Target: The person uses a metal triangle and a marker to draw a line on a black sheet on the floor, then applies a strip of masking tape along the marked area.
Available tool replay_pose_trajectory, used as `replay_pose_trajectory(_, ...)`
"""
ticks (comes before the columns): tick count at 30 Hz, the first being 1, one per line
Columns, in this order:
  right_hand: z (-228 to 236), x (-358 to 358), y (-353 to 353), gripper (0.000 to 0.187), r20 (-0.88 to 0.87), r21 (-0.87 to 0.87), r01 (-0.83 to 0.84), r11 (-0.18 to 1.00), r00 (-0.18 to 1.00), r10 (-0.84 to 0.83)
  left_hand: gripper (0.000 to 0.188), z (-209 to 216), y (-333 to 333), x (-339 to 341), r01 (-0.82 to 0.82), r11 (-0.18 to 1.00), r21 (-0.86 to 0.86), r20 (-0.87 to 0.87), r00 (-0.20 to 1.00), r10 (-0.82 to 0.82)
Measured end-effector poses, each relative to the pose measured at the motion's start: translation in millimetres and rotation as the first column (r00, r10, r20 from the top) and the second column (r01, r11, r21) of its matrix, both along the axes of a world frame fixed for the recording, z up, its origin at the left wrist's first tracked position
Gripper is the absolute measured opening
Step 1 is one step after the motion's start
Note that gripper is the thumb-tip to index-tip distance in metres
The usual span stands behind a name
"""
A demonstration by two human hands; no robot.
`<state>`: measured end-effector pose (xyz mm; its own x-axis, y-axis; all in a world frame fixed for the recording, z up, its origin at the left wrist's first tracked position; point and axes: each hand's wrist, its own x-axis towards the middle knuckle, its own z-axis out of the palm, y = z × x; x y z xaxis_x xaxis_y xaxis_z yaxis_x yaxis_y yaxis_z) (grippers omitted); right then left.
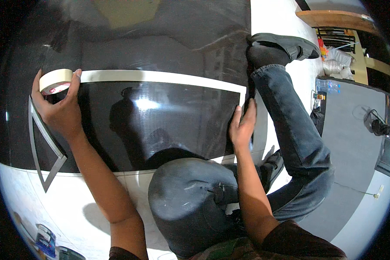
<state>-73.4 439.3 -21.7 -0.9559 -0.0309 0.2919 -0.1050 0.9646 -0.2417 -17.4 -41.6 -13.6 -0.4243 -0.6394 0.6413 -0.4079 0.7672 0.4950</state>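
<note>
A roll of cream masking tape sits upright in my left hand, with thumb and fingers closed around its sides. From the roll, a pale strip runs right across a glossy black sheet, reaching a corner by my right hand. There a second pale strip turns down toward me. My right hand rests along that strip and the sheet's right side, thumb and fingers stretched out and apart, holding nothing I can see. Beside my left wrist lies a grey triangular frame, its lower tip past the sheet's near edge.
My bent knee stands at the near edge, and my other leg stretches along the right side. White floor tiles surround the sheet. Containers stand at lower left; water bottles and bags are at far right.
</note>
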Motion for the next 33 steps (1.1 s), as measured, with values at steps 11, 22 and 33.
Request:
replay_pose_trajectory(11, 9.8, 7.1, 4.0, 0.097, 0.241, -0.123, -0.061, 0.991, 0.966, 0.089, 0.082, 1.6, -4.2, 3.8, 0.089, 0.994, 0.067, -0.117, 0.990, -0.081)
replay_pose_trajectory(22, 48.4, -41.8, -17.6, 0.126, 0.711, 0.201, -0.004, 0.980, 0.688, -0.143, 0.089, 2.3, -1.6, 3.5, 0.072, 0.985, 0.158, -0.187, 0.981, -0.041)
replay_pose_trajectory(33, 82.7, -86.8, -33.1, 0.157, 0.890, 0.280, -0.004, 0.960, 0.375, -0.258, 0.089, 1.7, 1.8, 3.0, 0.100, 0.976, 0.192, -0.215, 0.975, -0.057)
